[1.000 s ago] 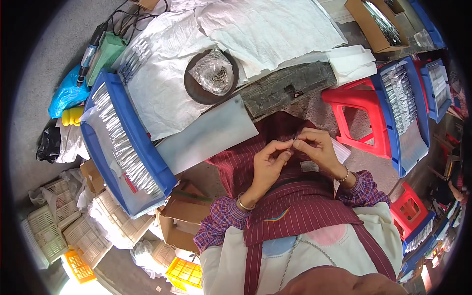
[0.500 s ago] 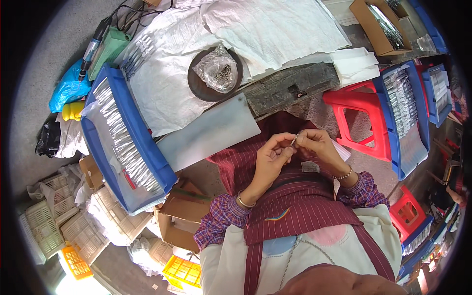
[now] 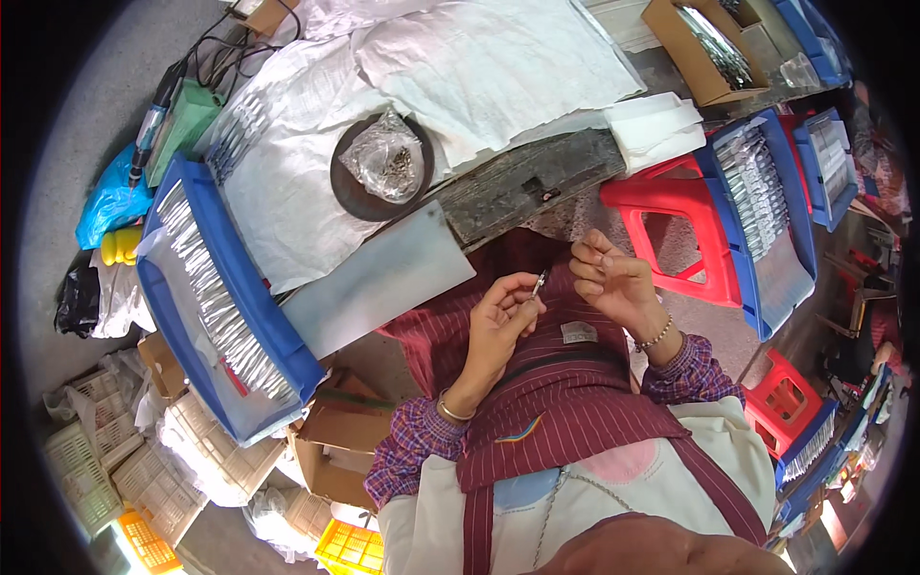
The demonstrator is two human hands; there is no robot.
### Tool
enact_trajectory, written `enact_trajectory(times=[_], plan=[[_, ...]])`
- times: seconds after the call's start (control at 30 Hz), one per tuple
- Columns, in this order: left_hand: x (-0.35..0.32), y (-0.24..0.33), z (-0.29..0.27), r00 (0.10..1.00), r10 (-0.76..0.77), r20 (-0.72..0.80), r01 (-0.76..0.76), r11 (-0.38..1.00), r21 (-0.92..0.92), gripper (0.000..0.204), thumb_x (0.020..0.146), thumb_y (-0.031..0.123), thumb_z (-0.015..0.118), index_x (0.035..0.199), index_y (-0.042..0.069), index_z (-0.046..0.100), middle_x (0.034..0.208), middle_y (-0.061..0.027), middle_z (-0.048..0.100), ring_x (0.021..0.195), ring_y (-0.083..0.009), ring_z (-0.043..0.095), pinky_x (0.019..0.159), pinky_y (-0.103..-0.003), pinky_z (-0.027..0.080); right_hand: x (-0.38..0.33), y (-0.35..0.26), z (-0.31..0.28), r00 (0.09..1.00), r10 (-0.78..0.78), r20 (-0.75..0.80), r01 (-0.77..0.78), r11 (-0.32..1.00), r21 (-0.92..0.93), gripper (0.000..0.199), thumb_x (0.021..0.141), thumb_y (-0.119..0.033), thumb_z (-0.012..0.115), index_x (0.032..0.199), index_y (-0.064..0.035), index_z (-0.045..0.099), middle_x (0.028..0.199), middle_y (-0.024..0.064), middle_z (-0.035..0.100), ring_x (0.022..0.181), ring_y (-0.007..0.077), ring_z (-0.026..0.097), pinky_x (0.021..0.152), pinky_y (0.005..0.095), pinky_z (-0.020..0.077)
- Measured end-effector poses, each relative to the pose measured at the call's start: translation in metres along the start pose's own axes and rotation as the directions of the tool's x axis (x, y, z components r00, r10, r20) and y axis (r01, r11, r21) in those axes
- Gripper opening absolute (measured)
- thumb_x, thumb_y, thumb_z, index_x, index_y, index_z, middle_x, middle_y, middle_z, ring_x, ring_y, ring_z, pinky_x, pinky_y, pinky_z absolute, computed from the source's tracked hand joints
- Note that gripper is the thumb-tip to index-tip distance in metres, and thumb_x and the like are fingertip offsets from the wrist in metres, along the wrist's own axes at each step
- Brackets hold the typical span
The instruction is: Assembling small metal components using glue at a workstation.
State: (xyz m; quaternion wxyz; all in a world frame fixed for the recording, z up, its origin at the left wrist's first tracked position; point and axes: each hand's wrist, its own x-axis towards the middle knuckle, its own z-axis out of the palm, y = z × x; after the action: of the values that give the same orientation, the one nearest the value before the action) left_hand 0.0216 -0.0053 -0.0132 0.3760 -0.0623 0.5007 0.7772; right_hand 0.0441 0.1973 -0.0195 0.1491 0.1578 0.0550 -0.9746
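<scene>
My left hand (image 3: 502,324) is closed, pinching a small slim metal piece (image 3: 540,284) with a dark tip between thumb and fingers. It is held over my lap, in front of the maroon striped apron (image 3: 575,398). To its right, my right hand (image 3: 611,284) is raised apart from the piece, fingers curled in toward the thumb. Whether anything small sits in that pinch cannot be made out. On the worktable beyond stands a dark round bowl (image 3: 341,195) containing a clear plastic bag (image 3: 369,153) of tiny metal parts.
At left, a blue tray (image 3: 259,297) holds rows of slim metal pieces (image 3: 218,278). A translucent sheet (image 3: 383,278) lies along the table edge, beside white cloth (image 3: 479,67). At right, a second blue tray (image 3: 725,220) rests on a red stool (image 3: 623,195). An open cardboard box (image 3: 704,72) stands farther back.
My hands, together on the small piece before, have separated. The right hand lifted away with its fingers curled, while the left kept the piece. The whole view shifted slightly.
</scene>
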Motion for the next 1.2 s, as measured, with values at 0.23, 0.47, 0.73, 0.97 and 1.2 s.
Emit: enact_trajectory(times=[0.23, 0.47, 0.73, 0.97, 1.2], plan=[[0.006, -0.005, 0.001, 0.999, -0.041, 0.029, 0.042, 0.999, -0.017, 0.029, 0.087, 0.003, 0.057, 0.116, 0.002, 0.052, 0.087, -0.0045, 0.060, 0.066, -0.0036, 0.050, 0.058, -0.016, 0.040, -0.001, -0.005, -0.012, 0.997, -0.046, 0.069, 0.033, 0.983, 0.180, 0.038, 0.095, -0.040, 0.044, 0.070, -0.0116, 0.040, 0.067, -0.0016, 0.032, 0.063, 0.0105, 0.033, 0.057, 0.0241, 0.0321], [0.001, 0.017, 0.010, 0.886, 0.458, 0.075, -0.436, 0.765, 0.473, 0.026, 0.082, -0.002, 0.058, 0.107, 0.004, 0.058, 0.088, -0.0063, 0.062, 0.072, -0.0110, 0.057, 0.064, -0.021, 0.046, 0.009, 0.000, -0.002, 0.993, 0.053, 0.102, -0.070, 0.983, 0.169, 0.038, 0.095, -0.038, 0.045, 0.069, -0.0110, 0.039, 0.068, -0.0008, 0.032, 0.063, 0.0112, 0.034, 0.057, 0.0243, 0.0330], [-0.004, 0.031, 0.013, 0.404, 0.522, 0.752, -0.849, -0.092, 0.520, 0.027, 0.069, 0.013, 0.062, 0.096, 0.007, 0.061, 0.098, -0.0082, 0.058, 0.092, -0.0253, 0.057, 0.076, -0.039, 0.046, -0.018, 0.028, -0.012, 0.995, 0.099, -0.032, -0.058, 0.279, -0.959, 0.023, 0.093, -0.024, 0.048, 0.106, -0.0068, 0.058, 0.094, 0.0035, 0.060, 0.087, 0.0133, 0.058, 0.077, 0.0268, 0.0466], [-0.016, 0.045, 0.002, 0.438, 0.561, 0.703, -0.799, -0.116, 0.590, 0.025, 0.071, 0.016, 0.064, 0.094, 0.009, 0.058, 0.100, -0.0079, 0.057, 0.090, -0.0262, 0.055, 0.078, -0.039, 0.046, -0.008, 0.033, -0.033, 0.909, 0.242, -0.339, -0.379, 0.819, -0.430, 0.021, 0.095, -0.022, 0.044, 0.101, -0.0058, 0.057, 0.085, 0.0009, 0.058, 0.071, 0.0103, 0.056, 0.061, 0.0244, 0.0471], [-0.082, 0.115, -0.061, 0.489, 0.775, 0.400, -0.517, -0.112, 0.849, 0.031, 0.066, 0.000, 0.065, 0.095, 0.008, 0.065, 0.088, -0.0062, 0.064, 0.081, -0.0268, 0.061, 0.072, -0.037, 0.049, 0.000, 0.041, -0.014, 0.913, 0.233, -0.336, -0.379, 0.787, -0.486, 0.031, 0.090, -0.026, 0.054, 0.109, -0.0019, 0.055, 0.080, -0.0018, 0.051, 0.061, 0.0078, 0.048, 0.054, 0.0236, 0.0424]])
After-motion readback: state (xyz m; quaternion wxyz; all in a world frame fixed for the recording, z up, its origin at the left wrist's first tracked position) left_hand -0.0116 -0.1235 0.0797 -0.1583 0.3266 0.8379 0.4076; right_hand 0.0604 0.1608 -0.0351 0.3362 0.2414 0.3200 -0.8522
